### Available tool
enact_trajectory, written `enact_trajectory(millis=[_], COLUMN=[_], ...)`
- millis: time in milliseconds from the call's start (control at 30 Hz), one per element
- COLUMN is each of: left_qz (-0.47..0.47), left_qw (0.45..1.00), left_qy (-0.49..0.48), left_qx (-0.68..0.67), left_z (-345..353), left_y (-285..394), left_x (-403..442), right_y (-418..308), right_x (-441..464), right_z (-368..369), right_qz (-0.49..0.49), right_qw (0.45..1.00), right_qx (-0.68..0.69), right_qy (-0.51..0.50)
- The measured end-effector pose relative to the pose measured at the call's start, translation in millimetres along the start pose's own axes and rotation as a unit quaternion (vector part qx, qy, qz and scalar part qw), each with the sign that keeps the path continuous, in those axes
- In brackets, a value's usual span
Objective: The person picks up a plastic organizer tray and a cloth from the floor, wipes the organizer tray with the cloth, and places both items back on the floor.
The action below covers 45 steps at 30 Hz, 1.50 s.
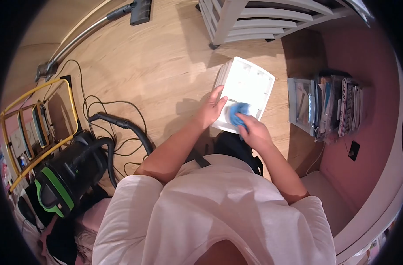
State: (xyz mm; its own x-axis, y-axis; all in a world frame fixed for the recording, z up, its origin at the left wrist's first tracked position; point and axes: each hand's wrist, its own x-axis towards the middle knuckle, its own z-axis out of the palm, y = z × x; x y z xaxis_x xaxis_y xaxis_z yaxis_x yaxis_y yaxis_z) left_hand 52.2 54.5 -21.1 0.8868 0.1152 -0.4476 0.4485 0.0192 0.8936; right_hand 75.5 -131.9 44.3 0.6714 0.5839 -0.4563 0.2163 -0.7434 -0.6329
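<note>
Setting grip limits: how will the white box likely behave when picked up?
The white box is probably stiff: its edges look straight and its corners hold their shape. It's likely light for its size, since it looks like plastic and the left hand alone grips its side. It may be slippery, as its face looks smooth.

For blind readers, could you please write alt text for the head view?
A person's left hand holds a white container while the right hand holds a blurred blue cloth on it. A black and green vacuum cleaner is at left.
</note>
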Motion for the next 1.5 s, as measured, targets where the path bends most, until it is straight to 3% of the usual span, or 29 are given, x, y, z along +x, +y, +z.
enact_trajectory(millis=[100, 200, 333, 433, 567, 667, 800, 833, 933, 1033, 1133, 1233, 1333, 1433, 1500], left_qz=[0.072, 0.149, 0.114, 0.103, 0.098, 0.062, 0.070, 0.066, 0.033, -0.043, -0.032, -0.047, 0.007, -0.033, -0.002], left_qw=[0.997, 0.987, 0.991, 0.993, 0.992, 0.997, 0.996, 0.997, 0.998, 0.993, 0.997, 0.992, 0.995, 0.997, 0.997], left_qy=[0.032, 0.050, 0.060, 0.064, 0.077, 0.053, 0.017, -0.001, -0.054, -0.102, -0.062, -0.089, -0.066, -0.068, -0.072], left_qx=[-0.015, 0.032, 0.028, 0.006, 0.001, 0.008, 0.056, 0.042, -0.001, -0.043, -0.035, -0.071, -0.076, -0.028, -0.023], left_z=[13, 12, 15, 17, 13, -6, -24, -30, -44, -51, -42, -48, -44, -43, -43], left_y=[-34, -29, -19, -31, -37, -21, -20, -19, -12, -12, -7, -10, -20, -10, -9], left_x=[10, 11, 5, 4, 9, 5, 11, 13, 15, 13, -3, 1, 1, 0, 0], right_y=[2, 6, 33, 28, 6, -11, -13, -12, -28, -23, -33, -46, -50, -37, -47], right_x=[44, 62, 29, 24, 59, 68, 51, 46, 37, 48, 68, 83, 69, 55, 60], right_z=[38, 42, 17, 15, 44, 46, 35, 27, 20, 50, 64, 66, 52, 47, 46], right_qz=[-0.123, -0.061, 0.060, 0.112, -0.031, -0.028, -0.062, -0.074, 0.043, 0.082, 0.100, 0.105, 0.106, 0.163, 0.138], right_qw=[0.982, 0.964, 0.941, 0.935, 0.961, 0.971, 0.964, 0.963, 0.991, 0.975, 0.968, 0.966, 0.955, 0.942, 0.945], right_qx=[-0.139, -0.255, -0.332, -0.335, -0.274, -0.236, -0.206, -0.210, -0.129, -0.207, -0.225, -0.216, -0.253, -0.260, -0.268], right_qy=[0.047, 0.031, -0.001, -0.031, 0.023, -0.008, -0.156, -0.150, -0.003, -0.022, -0.057, -0.092, -0.113, -0.134, -0.123])
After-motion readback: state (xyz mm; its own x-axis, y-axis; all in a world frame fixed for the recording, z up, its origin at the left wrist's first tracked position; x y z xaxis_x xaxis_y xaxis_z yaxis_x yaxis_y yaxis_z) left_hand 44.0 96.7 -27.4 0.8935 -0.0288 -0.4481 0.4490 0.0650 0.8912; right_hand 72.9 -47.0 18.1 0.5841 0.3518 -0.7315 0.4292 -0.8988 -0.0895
